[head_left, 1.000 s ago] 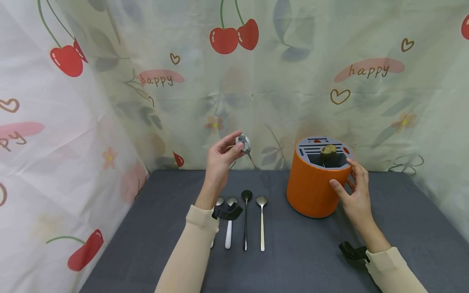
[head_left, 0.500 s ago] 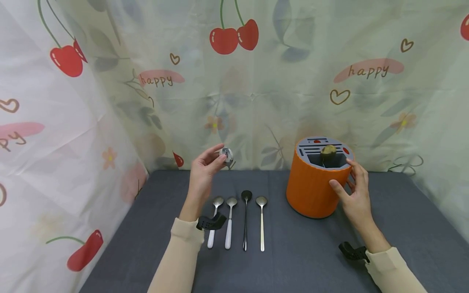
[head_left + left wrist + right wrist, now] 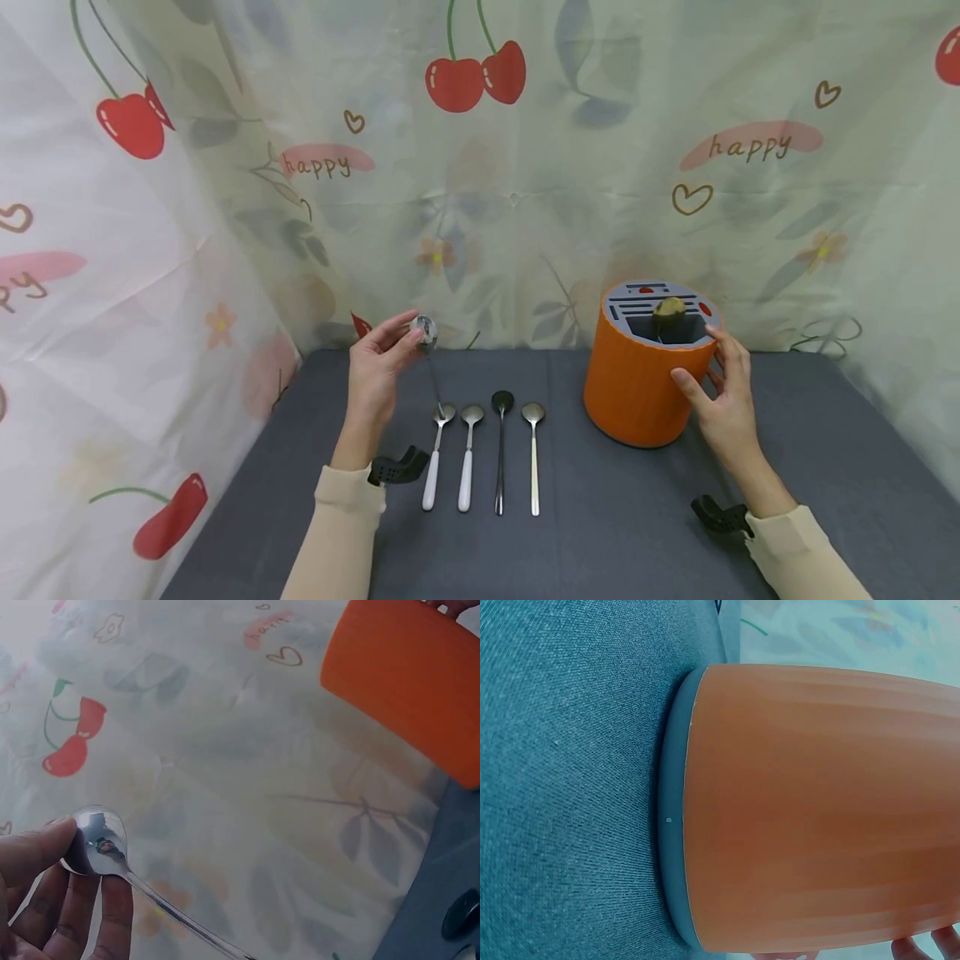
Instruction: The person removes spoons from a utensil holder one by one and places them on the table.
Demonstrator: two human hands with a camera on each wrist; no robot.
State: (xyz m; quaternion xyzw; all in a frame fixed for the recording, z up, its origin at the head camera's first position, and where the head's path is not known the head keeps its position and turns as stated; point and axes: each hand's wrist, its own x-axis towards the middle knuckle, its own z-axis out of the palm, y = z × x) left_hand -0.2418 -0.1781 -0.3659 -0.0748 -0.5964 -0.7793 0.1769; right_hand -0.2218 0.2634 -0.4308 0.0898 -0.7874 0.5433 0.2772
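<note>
My left hand (image 3: 375,375) pinches a silver spoon (image 3: 425,332) by its bowl, raised over the table's left-middle part. Its thin handle slants down and, in the head view, overlaps the bowl of the leftmost spoon lying below. The left wrist view shows the shiny bowl (image 3: 97,844) between thumb and fingers. My right hand (image 3: 733,404) grips the side of an orange round utensil holder (image 3: 633,392), thumb on the front, fingers at the right rim. A gold-toned spoon (image 3: 670,310) stands bowl up in its large front compartment.
Side by side on the grey cloth lie two white-handled spoons, a left one (image 3: 431,482) and a right one (image 3: 466,479), then a black spoon (image 3: 500,454) and a pale gold-handled spoon (image 3: 535,462). A printed curtain (image 3: 517,225) closes off the back and sides.
My left hand has moved left and down with the spoon, uncovering the leftmost spoon on the table. My right hand and the utensil holder have stayed put.
</note>
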